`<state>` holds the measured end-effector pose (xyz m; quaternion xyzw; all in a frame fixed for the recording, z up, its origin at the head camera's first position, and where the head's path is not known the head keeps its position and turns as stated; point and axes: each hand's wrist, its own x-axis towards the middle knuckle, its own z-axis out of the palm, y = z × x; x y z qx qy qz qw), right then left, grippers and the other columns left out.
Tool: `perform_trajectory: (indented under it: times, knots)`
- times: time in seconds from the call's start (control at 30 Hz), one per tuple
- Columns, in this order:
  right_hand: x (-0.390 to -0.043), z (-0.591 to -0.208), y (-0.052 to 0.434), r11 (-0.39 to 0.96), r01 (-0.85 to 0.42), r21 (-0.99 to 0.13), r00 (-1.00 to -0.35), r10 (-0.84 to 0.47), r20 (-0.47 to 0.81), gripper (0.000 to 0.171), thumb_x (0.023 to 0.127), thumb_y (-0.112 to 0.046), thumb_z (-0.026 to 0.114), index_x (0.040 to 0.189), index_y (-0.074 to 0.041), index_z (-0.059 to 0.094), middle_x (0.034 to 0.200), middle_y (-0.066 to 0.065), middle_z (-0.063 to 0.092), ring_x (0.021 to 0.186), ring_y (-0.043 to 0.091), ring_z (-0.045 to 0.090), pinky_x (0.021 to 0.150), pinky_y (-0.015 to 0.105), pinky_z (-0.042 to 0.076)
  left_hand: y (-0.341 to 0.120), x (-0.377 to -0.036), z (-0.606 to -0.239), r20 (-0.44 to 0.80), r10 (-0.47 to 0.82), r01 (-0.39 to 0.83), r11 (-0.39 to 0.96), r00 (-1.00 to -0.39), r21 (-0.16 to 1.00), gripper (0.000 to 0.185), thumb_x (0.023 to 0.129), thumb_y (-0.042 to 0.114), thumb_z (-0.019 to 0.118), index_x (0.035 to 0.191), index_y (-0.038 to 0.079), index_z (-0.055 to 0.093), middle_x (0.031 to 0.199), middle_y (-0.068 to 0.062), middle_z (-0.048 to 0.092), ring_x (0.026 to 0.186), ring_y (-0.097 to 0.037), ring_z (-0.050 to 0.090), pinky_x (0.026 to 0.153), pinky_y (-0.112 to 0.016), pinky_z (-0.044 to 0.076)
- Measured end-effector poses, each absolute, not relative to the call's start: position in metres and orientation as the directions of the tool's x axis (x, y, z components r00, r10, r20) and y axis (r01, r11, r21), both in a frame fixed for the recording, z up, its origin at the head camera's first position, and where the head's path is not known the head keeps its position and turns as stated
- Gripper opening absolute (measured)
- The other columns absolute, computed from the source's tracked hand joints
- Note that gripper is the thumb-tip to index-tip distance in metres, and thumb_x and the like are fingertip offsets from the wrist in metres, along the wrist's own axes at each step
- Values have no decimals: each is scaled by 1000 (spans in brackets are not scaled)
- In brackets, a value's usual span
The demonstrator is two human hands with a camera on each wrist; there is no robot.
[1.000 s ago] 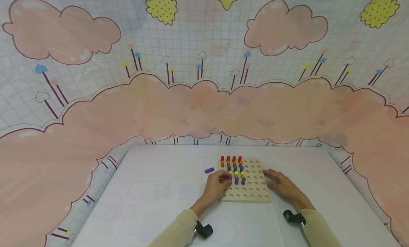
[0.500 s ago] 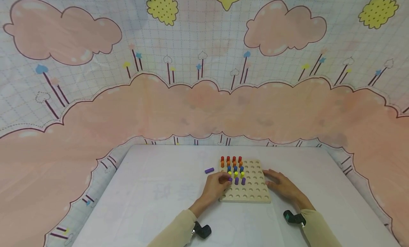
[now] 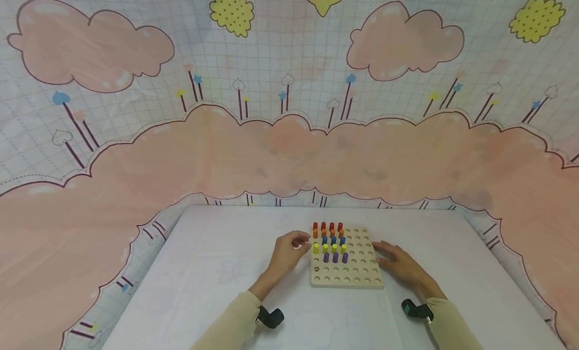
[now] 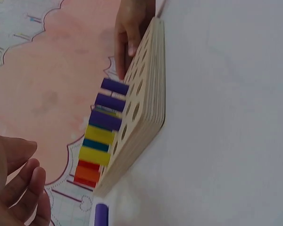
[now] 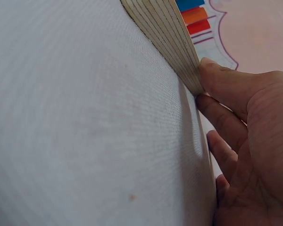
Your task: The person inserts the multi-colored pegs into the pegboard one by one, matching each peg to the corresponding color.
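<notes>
A wooden peg board (image 3: 364, 269) bears rows of red pegs (image 3: 332, 225), orange pegs (image 3: 332, 233), blue pegs (image 3: 333, 240), yellow pegs (image 3: 334, 248) and three purple pegs (image 3: 335, 258), all upright. My left hand (image 3: 287, 251) hovers just left of the board, fingers loosely bent, with nothing held; the left wrist view shows its thumb and fingertips apart. Below the board's corner in that view lies a loose purple peg (image 4: 101, 215), which the hand hides in the head view. My right hand (image 3: 400, 263) touches the board's right edge with thumb and forefinger.
The board stands on a white-covered table (image 3: 217, 269). A patterned cloth (image 3: 289, 154) with clouds hangs behind and around it. Black wrist cameras sit on both sleeves (image 3: 232, 317).
My left hand has let go of the purple peg at the left of its row and moved left, off the board. The right hand stays at the board's edge.
</notes>
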<state>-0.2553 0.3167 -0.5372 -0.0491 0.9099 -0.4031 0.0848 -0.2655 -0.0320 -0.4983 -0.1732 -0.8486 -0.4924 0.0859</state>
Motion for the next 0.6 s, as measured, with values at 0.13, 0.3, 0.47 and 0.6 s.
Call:
perform_trajectory:
  times: [0.13,0.3,0.47,0.6]
  knots:
    - [-255,-536,316,651,8,-759,-980,-147,-137,59,93,-41,64,146,-22,47,162,20,20,149,50,5,112,72,1,-42,-275,-500,318,170,360,494,-933,792,19,89,14,71,107,7,71,94,-2,69,88,-13,61,76,-24,52]
    - [-254,-536,315,634,28,-773,-977,-144,-154,59,92,-40,64,146,-22,47,163,19,19,149,49,3,112,73,0,-51,-287,-507,281,131,306,545,-951,780,22,87,15,73,106,4,72,93,-4,67,86,-14,58,73,-23,47]
    - [-254,-534,315,631,35,-775,-978,-139,-157,58,93,-40,64,146,-23,47,163,18,19,150,48,2,112,72,-1,-56,-294,-512,217,110,241,553,-970,798,22,86,16,74,105,4,72,94,-6,65,87,-17,55,75,-27,46]
    - [-255,-533,314,634,35,-772,-978,-136,-156,59,93,-41,64,146,-22,47,163,19,19,149,49,2,112,73,-1,-58,-300,-516,167,100,194,557,-981,807,23,87,19,73,106,6,72,98,-7,65,90,-18,54,77,-29,46]
